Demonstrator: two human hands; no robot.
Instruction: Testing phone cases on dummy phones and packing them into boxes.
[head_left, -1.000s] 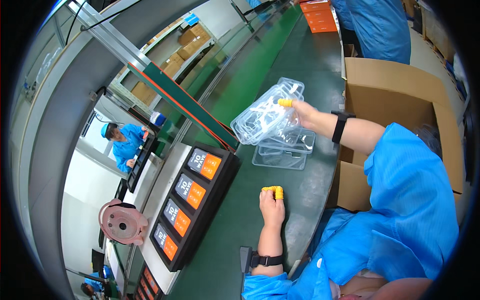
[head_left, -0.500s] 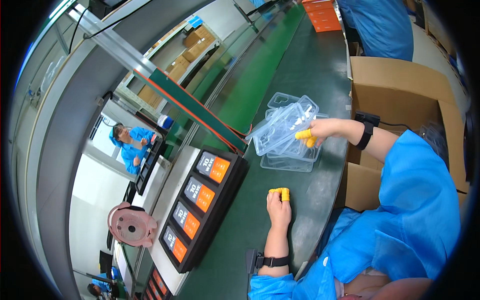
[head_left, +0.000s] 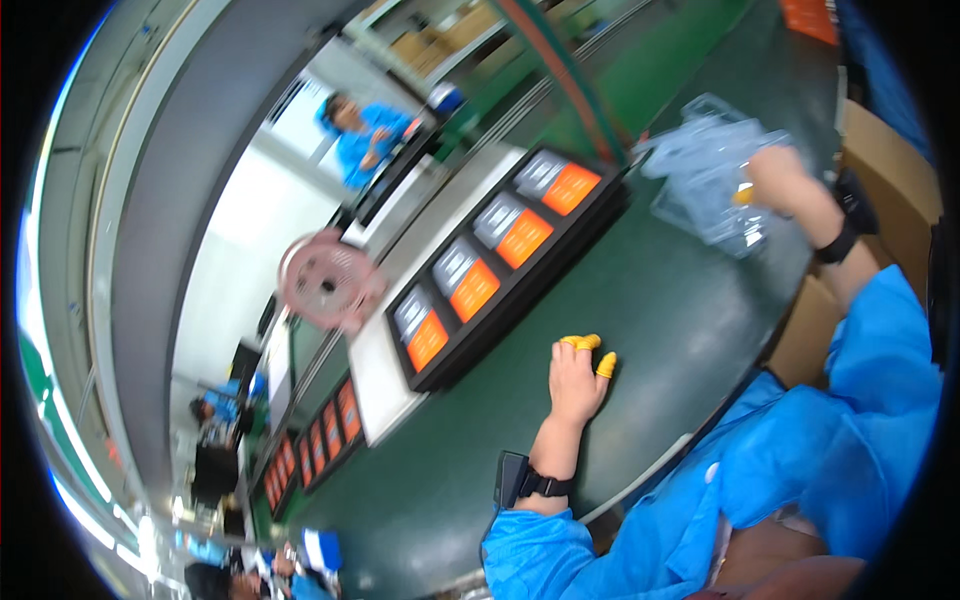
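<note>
My left hand (head_left: 577, 382) rests above the green work surface with yellow finger covers on its tips. Its thumb stands apart from the fingers, and it holds nothing. At the far right, my right hand (head_left: 783, 180) reaches over a loose pile of clear plastic cases (head_left: 700, 180) and touches its right side. Motion smears the right hand, so its grip on a case cannot be made out. Left of the pile, a black tray (head_left: 540, 285) holds several grey-and-orange boxes (head_left: 523, 237) in a row.
Along the right edge stands an open cardboard box (head_left: 885, 165). A pink fan (head_left: 330, 283) is beyond the tray, next to a white ledge (head_left: 385, 400). More black trays (head_left: 330, 430) with orange boxes lie at lower left. A co-worker (head_left: 365, 140) in blue sits across the line.
The view has swung, so the tray and pile appear farther right and higher. My left thumb has spread from the fingers. My right hand stays at the case pile, now blurred.
</note>
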